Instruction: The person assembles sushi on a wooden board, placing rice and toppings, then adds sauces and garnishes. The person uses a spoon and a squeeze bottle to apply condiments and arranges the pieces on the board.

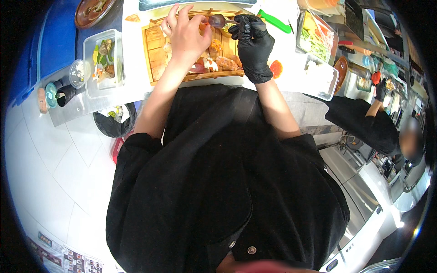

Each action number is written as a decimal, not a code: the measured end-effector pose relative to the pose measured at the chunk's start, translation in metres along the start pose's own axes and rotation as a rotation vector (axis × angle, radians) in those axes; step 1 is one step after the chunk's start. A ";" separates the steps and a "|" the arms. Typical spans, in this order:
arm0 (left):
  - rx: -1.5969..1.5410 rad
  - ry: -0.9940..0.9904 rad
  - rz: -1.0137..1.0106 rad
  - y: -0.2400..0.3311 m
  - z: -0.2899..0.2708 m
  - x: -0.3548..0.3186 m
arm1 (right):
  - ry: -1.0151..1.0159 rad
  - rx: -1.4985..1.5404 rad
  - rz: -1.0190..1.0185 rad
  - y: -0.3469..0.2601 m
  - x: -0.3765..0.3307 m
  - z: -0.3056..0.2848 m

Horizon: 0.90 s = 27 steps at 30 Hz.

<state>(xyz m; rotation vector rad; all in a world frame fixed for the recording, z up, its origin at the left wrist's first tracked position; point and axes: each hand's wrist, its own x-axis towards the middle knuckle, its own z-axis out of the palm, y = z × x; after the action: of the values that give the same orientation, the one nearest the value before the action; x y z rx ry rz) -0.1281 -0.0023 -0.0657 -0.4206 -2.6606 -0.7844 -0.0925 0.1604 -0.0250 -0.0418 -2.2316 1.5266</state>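
A wooden boat-shaped tray (157,57) lies on the white counter and carries pieces of sushi (223,61) along its near side. My bare left hand (184,34) hovers over the tray with its fingertips pinched at something small and orange. My right hand (252,45), in a black glove, holds a metal spoon (218,20) whose bowl points left toward my left fingertips. Both hands are above the far middle of the tray.
A clear box of greens and garnish (104,61) stands left of the tray, small lidded cups (77,73) beside it. A tray of cut vegetables (316,38) and a clear container (323,77) lie right. A green-handled knife (275,21) lies behind. A black-lined bin (114,123) sits below. Another person (378,123) works at right.
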 end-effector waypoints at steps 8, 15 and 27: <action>0.056 -0.024 -0.017 0.001 -0.006 -0.004 | -0.053 -0.156 -0.067 0.001 0.001 0.001; 0.054 -0.011 -0.048 0.004 -0.003 -0.002 | -0.013 -0.037 0.028 0.004 0.004 0.003; -0.015 0.035 -0.042 0.004 -0.006 0.000 | 0.087 0.277 0.243 0.007 0.007 0.000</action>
<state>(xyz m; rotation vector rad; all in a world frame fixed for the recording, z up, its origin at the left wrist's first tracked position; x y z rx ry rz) -0.1252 -0.0022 -0.0586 -0.3530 -2.6401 -0.8174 -0.1004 0.1650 -0.0285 -0.2993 -1.9862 1.9110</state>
